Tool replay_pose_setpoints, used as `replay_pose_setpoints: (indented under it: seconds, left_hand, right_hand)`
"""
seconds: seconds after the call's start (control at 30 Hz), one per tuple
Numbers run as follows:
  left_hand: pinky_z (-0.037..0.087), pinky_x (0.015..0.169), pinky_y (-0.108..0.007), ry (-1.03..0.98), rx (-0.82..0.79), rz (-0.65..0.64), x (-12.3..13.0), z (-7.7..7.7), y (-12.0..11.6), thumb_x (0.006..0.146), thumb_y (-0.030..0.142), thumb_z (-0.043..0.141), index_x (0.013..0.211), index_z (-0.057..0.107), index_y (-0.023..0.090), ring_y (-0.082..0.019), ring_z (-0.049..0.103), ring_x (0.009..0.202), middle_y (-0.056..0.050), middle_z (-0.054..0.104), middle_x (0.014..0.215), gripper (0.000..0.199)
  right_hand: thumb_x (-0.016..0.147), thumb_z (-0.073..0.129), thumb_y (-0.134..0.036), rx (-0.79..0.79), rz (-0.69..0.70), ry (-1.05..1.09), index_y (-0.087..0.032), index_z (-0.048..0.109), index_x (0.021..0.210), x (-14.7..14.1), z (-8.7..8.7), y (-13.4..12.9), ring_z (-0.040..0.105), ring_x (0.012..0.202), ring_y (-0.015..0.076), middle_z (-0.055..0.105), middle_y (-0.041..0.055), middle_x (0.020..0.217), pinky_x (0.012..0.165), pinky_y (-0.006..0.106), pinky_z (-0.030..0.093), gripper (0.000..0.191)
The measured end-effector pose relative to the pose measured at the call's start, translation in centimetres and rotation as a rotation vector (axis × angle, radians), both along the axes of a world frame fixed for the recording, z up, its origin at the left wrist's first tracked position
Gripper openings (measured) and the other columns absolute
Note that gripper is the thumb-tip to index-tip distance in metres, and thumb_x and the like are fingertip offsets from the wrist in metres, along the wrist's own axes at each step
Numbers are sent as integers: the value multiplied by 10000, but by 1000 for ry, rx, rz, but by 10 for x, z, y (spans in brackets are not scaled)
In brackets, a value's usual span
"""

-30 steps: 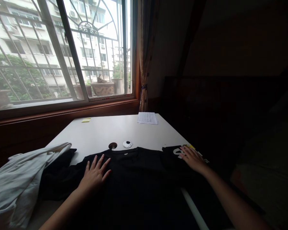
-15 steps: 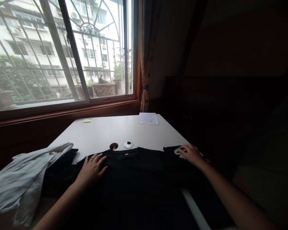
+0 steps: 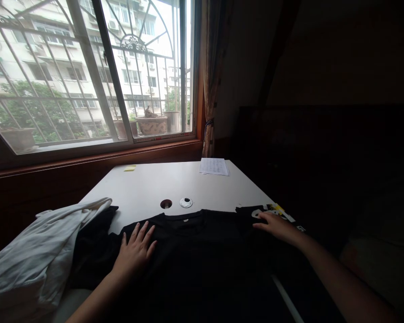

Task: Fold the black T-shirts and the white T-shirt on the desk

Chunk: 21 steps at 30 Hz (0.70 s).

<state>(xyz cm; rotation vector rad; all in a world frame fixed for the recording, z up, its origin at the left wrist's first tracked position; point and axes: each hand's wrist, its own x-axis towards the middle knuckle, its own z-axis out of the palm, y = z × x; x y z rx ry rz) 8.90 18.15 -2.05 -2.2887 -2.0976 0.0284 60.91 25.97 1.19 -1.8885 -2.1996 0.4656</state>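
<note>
- Laid over the near part of a smooth white rectangular table: black cloth shirt, round neckline toward the far edge, lower part lost in shadow. Probably turned this way to bring 2 shoulders within easy reach.
- On the shoulder nearer the table's left edge: bare left hand, palm down, fingers fanned wide, gripping nothing visible. Seemingly spread to press the fabric flat and prevent sliding.
- Near the right edge: bare right hand, touching black cloth with a white-and-yellow print; fingers bent, narrower than on the left. Cannot tell whether pinching or only resting, nor whether on a sleeve or another piece.
- Heaped over the left edge: crumpled pale grey soft garment, overlapping black fabric. Perhaps put there to leave the middle to the shirt.
- Just beyond the neckline, toward the far edge: dark round hole in the tabletop; beside it, white round disc with a dark opening. By shape, likely a cover for the hole.
- At the far right corner: white printed paper sheets. Near the far left corner: small yellow paper note. Well apart from the cloth, likely to stay clear of 2 working hands.
</note>
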Motion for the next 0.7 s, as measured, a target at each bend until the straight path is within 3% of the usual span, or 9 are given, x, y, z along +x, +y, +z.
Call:
replay_pose_setpoints:
  seconds: [0.17,0.3,0.4,0.53,0.63,0.7]
  left_hand:
    - [133,1142,-724,-12,0,-44,10,3,3,1008,550,340,1563,296,339,-390,121,1520,-24,220,1651,596]
    - [184,1145,-682,-25,12,38,-10,2,19,1025,501,325,1568,301,302,-398,166,1510,-64,237,1649,579]
    - [203,1167,-618,-48,22,55,-32,-1,27,1037,484,304,1565,312,287,-356,186,1515,-70,266,1641,563]
    - [313,1140,-508,-15,84,54,-52,5,27,1038,447,341,1555,341,215,-335,329,1462,-130,397,1578,567]
    - [455,995,-472,28,67,93,-62,20,26,1012,471,406,1545,355,176,-385,490,1325,-194,502,1477,611]
    - [482,946,-453,0,-3,115,-68,30,28,983,466,474,1538,353,148,-388,557,1250,-220,552,1408,651]
  right_hand:
    - [846,586,-438,114,-44,-97,-235,636,847,21,11,7,645,928,260,683,78,1004,758,326,475,209]
    - [868,565,-356,170,-58,-249,-229,638,879,24,6,9,642,943,256,667,88,1029,762,345,477,147]
    - [859,576,-324,308,-70,-410,-232,661,932,14,1,5,621,984,300,658,94,1038,811,427,472,145]
    - [888,552,-310,475,3,-416,-233,675,1130,-25,1,-5,595,1034,321,649,121,1120,915,493,460,282]
    - [940,502,-342,465,133,-277,-236,641,1259,-71,2,-14,565,1169,306,624,121,1265,1020,471,445,364]
    - [974,467,-399,410,242,-201,-239,597,1341,-104,2,-21,513,1284,289,580,107,1377,1123,478,372,421]
